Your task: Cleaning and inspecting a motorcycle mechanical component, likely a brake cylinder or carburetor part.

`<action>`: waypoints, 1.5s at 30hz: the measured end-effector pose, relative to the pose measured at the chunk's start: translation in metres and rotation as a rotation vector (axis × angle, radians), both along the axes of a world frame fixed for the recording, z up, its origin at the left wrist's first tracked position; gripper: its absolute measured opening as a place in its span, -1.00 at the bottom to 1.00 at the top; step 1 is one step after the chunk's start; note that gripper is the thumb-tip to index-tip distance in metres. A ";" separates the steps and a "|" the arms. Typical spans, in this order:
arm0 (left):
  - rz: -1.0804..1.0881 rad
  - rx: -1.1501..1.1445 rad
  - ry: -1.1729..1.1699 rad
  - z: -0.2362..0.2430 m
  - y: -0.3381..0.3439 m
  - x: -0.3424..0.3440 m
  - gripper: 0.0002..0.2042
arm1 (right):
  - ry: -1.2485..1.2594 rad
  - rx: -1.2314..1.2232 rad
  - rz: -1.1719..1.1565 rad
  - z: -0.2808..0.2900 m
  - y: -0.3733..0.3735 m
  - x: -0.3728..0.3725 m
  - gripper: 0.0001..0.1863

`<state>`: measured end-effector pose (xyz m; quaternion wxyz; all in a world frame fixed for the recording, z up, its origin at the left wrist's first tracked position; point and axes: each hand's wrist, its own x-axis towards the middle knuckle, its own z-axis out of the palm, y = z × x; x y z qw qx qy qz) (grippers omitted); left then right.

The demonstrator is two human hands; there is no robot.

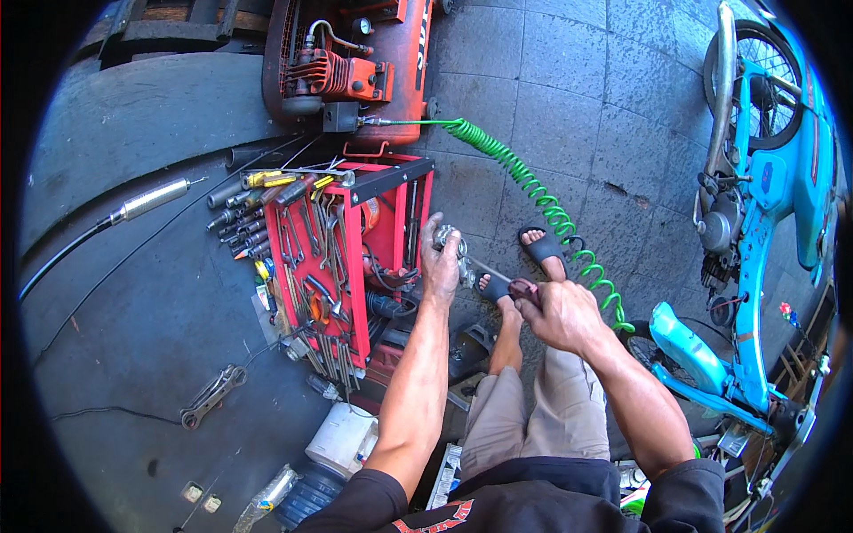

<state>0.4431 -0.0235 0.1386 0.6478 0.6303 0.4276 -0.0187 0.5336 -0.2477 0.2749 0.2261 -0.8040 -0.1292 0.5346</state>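
Note:
My left hand (439, 265) is closed around a small silver metal part (465, 266) that looks like a carburetor. It is held up to the right of the red tool cart (359, 306), and my fingers hide some of it. Wrapped in my right hand (569, 315) is the dark red handle of a screwdriver (524, 290). Its thin shaft points left and up to the metal part. Whether the tip sits in a screw is too small to tell.
Spanners and pliers hang on the cart, with several screwdrivers (244, 226) along its left side. A red air compressor (342, 75) stands beyond it. From there a coiled green hose (524, 173) crosses the floor by my feet. At right is a light-blue motorcycle (760, 240).

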 end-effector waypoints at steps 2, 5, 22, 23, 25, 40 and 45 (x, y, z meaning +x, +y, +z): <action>0.007 -0.071 -0.019 0.001 0.002 0.000 -0.57 | -0.003 0.020 -0.005 0.005 0.003 0.000 -0.53; -0.003 -0.080 -0.015 0.002 0.003 0.000 -0.62 | -0.025 0.017 -0.033 0.006 0.008 0.002 -0.53; 0.231 -0.361 -0.069 0.000 0.001 -0.001 -0.74 | -0.024 -0.024 -0.003 -0.001 0.005 0.000 -0.56; 0.247 -0.413 -0.073 0.001 0.001 -0.002 -0.77 | -0.027 -0.052 0.003 -0.001 0.004 0.001 -0.56; 0.252 -0.468 -0.093 0.005 0.001 -0.003 -0.81 | -0.037 -0.013 -0.022 0.000 0.004 0.001 -0.56; 0.316 -0.598 0.022 0.014 0.004 -0.006 -0.67 | -0.070 0.053 -0.012 0.010 -0.011 -0.007 -0.57; 0.456 -0.821 0.000 0.021 0.007 -0.013 -0.45 | -0.010 0.085 -0.159 0.003 -0.024 -0.005 -0.53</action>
